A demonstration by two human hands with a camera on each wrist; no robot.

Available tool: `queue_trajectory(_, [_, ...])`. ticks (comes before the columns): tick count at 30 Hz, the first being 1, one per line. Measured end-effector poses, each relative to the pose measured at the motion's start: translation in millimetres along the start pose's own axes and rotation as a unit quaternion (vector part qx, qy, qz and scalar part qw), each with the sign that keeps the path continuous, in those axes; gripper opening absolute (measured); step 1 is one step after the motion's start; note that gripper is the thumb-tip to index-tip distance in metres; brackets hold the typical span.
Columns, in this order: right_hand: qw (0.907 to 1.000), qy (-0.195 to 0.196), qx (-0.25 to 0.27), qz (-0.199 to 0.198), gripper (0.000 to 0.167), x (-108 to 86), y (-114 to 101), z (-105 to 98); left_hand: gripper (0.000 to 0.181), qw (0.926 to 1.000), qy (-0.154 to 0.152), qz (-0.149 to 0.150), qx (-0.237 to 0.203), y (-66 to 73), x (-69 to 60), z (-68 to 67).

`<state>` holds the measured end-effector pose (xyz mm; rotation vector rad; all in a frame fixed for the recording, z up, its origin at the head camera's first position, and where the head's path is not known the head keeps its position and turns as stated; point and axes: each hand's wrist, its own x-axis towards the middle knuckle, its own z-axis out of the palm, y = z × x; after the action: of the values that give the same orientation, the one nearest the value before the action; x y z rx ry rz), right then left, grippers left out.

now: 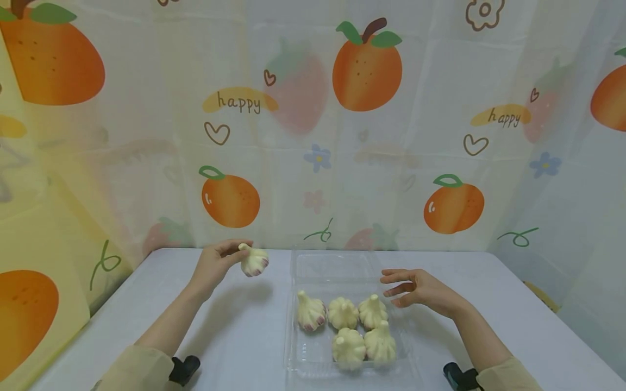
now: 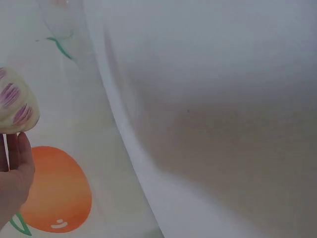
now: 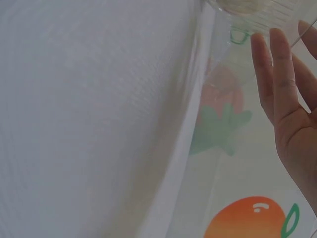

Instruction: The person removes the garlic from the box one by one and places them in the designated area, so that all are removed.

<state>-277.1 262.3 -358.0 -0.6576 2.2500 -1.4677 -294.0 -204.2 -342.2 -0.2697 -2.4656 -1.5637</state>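
Observation:
My left hand (image 1: 218,266) pinches a garlic bulb (image 1: 255,261) by its stem end, above the table to the left of a clear plastic box. In the left wrist view the purple-streaked bulb (image 2: 16,101) shows at the left edge, over the fingers (image 2: 22,151). Inside the clear box (image 1: 305,364) sit several pale garlic bulbs (image 1: 311,311), three in the back row and two in front at the right. My right hand (image 1: 425,290) hovers beside the box's right side, fingers loosely spread and holding nothing. The right wrist view shows its fingers (image 3: 283,74) near the box's edge.
The box's transparent lid (image 1: 335,266) stands open toward the back. A white cloth covers the table (image 1: 235,347). Behind it hangs a curtain (image 1: 303,190) printed with oranges, and a yellowish side (image 1: 39,228) hangs at the left.

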Motion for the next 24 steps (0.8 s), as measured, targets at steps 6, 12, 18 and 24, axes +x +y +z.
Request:
queue_trajectory(6, [1.0000,0.002,-0.001,0.002,0.061,0.0,0.7,-0.1,0.036,0.9997,0.014,-0.018,0.011,-1.9,6.2,-1.5])
queue_trajectory(12, [1.0000,0.003,0.000,0.004,0.062,-0.1,1.8,-0.2,0.036,0.9993,0.021,-0.014,0.028,-10.3,9.1,0.2])
queue_trajectory(18, [1.0000,0.002,0.000,0.002,0.062,-0.2,1.3,-0.2,0.034,0.9979,0.022,-0.026,0.055,-16.6,8.4,3.1])
queue_trajectory(24, [1.0000,0.002,-0.005,0.002,0.061,0.4,1.3,-0.6,0.032,0.9971,0.004,-0.031,0.069,-19.5,6.8,3.9])
